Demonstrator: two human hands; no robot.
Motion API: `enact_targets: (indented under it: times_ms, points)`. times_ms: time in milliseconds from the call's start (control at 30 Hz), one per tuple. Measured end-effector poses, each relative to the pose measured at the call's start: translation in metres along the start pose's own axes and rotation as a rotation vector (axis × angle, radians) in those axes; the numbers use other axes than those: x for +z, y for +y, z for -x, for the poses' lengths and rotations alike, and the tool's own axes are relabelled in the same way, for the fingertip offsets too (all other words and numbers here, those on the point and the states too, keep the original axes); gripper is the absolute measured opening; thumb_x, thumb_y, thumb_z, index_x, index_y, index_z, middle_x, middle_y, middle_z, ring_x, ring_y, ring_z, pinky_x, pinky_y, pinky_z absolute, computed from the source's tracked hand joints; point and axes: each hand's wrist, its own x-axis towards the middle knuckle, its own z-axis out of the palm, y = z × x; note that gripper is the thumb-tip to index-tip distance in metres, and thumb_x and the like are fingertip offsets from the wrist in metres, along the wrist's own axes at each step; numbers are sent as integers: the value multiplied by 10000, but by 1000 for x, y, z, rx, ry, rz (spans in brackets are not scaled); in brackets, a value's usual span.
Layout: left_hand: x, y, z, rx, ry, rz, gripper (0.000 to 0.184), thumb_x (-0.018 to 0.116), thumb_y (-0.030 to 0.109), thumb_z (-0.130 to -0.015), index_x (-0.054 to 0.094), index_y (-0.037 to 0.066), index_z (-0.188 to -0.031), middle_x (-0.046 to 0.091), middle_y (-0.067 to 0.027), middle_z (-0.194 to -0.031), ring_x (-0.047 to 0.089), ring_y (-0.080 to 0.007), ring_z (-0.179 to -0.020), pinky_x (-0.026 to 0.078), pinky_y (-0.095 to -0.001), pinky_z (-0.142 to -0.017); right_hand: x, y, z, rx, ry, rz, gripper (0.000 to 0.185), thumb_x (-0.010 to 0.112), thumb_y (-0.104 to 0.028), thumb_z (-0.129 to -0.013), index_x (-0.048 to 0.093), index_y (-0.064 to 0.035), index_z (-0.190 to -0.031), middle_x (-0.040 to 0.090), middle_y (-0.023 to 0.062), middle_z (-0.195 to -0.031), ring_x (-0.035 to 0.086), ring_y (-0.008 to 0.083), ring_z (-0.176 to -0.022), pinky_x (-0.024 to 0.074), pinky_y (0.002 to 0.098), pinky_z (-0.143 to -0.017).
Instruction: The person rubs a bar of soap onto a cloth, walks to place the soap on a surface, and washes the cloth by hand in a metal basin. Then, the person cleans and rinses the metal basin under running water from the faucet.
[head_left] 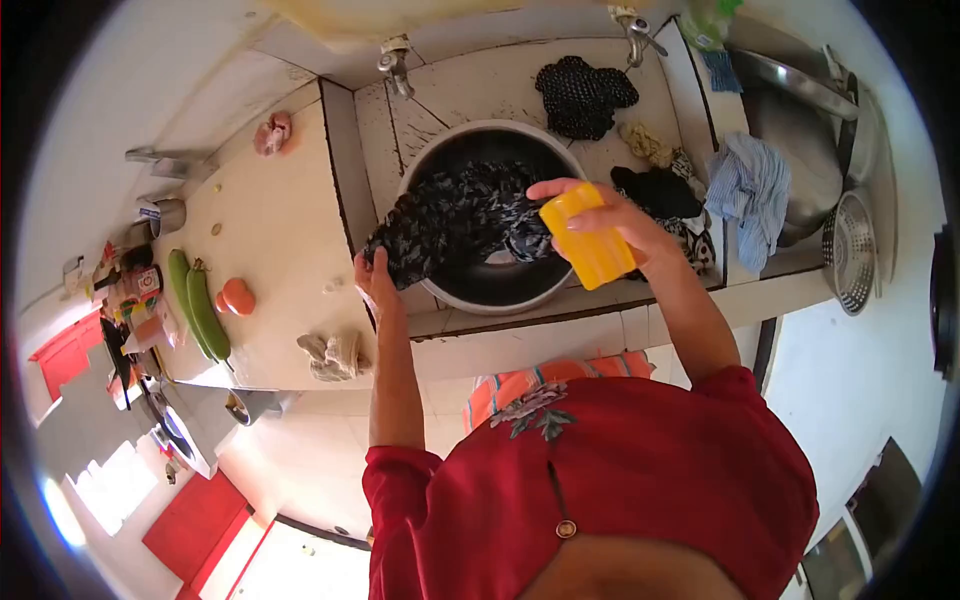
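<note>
A black patterned cloth (440, 222) is spread over a round metal basin (440, 143) in the sink. My left hand (378, 280) is closed on the cloth's left end, at the basin's left rim. My right hand (622, 225) grips a yellow bar (590, 238) above the basin's right side. The right end of the cloth lies by the fingers of that hand; whether they pinch it too I cannot tell. Part of the basin's dark inside shows below the cloth.
Two taps (396, 66) are on the wall behind the sink. A black dotted cloth (583, 97) and other cloths lie right of the basin. A striped cloth (748, 195) hangs over the sink's right edge. Green vegetables (203, 308) and a beige cloth (334, 356) rest on the left counter.
</note>
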Motion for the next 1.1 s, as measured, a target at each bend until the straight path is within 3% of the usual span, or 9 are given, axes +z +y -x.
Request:
enact_targets:
  times_ms: [167, 367, 433, 500, 700, 833, 967, 1033, 1100]
  points:
    - [34, 55, 39, 333, 99, -449, 371, 593, 75, -826, 505, 37, -1185, 572, -141, -984, 543, -277, -903, 426, -332, -857, 31, -35, 33, -115, -36, -152, 578, 645, -158, -706, 488, -2, -1240, 571, 105, -917, 622, 206, -750, 528, 306, -646]
    - [52, 100, 82, 810, -48, -1056, 547, 703, 117, -732, 499, 66, -1237, 531, -155, -1150, 463, -356, -1105, 397, -425, -928, 75, -38, 44, -191, -123, -261, 647, 625, -153, -688, 428, 24, -1279, 541, 114, -898, 594, 251, -706, 488, 359, -641]
    - [62, 86, 85, 679, -463, -685, 577, 731, 144, -703, 514, 98, -1235, 529, -141, -1155, 469, -338, -1104, 387, -431, -937, 96, -39, 45, -227, -144, -259, 659, 622, -156, -691, 412, 31, -1287, 537, 114, -917, 589, 253, -697, 481, 368, -638]
    - [75, 78, 95, 796, -476, -599, 525, 730, 133, -721, 527, 84, -1202, 526, -110, -1176, 509, -323, -1078, 420, -391, -905, 116, -40, 45, -281, -167, -230, 664, 621, -161, -696, 401, 37, -1290, 535, 113, -941, 585, 251, -689, 478, 371, -635]
    - [58, 92, 94, 223, -713, -355, 262, 716, 160, -758, 527, 45, -899, 556, -89, -845, 510, -173, -798, 423, -266, -684, 167, -50, 53, -489, -61, -150, 700, 624, -191, -718, 356, 38, -1322, 544, 94, -970, 568, 235, -650, 457, 372, -615]
    - [42, 88, 99, 53, -714, 93, 227, 662, 230, -845, 579, 36, -929, 529, -7, -793, 449, -108, -767, 380, -223, -730, 164, -62, 33, -604, -46, -91, 673, 617, -220, -752, 372, 29, -1327, 553, 96, -975, 579, 219, -726, 487, 367, -651]
    - [28, 63, 90, -480, -631, 109, 569, 598, 463, -857, 494, 71, -1255, 537, -59, -1136, 467, -177, -1062, 334, -324, -955, 127, -35, -21, -513, 606, 336, 501, 612, -104, -745, 513, -61, -1234, 587, 89, -906, 601, 229, -727, 513, 356, -680]
    - [22, 56, 83, -574, -681, 185, 650, 551, 528, -853, 426, 87, -1314, 471, -77, -1238, 421, -210, -1149, 312, -362, -995, 81, 13, -46, -488, 679, 428, 399, 666, -74, -727, 568, -79, -1114, 578, 71, -814, 616, 222, -654, 516, 343, -589]
    - [18, 46, 79, -675, -725, 263, 731, 503, 593, -850, 357, 103, -1373, 405, -95, -1340, 375, -243, -1236, 290, -399, -1035, 89, 58, -53, -186, 666, 387, 337, 687, -104, -727, 585, -79, -1047, 585, 59, -838, 607, 197, -635, 511, 329, -574]
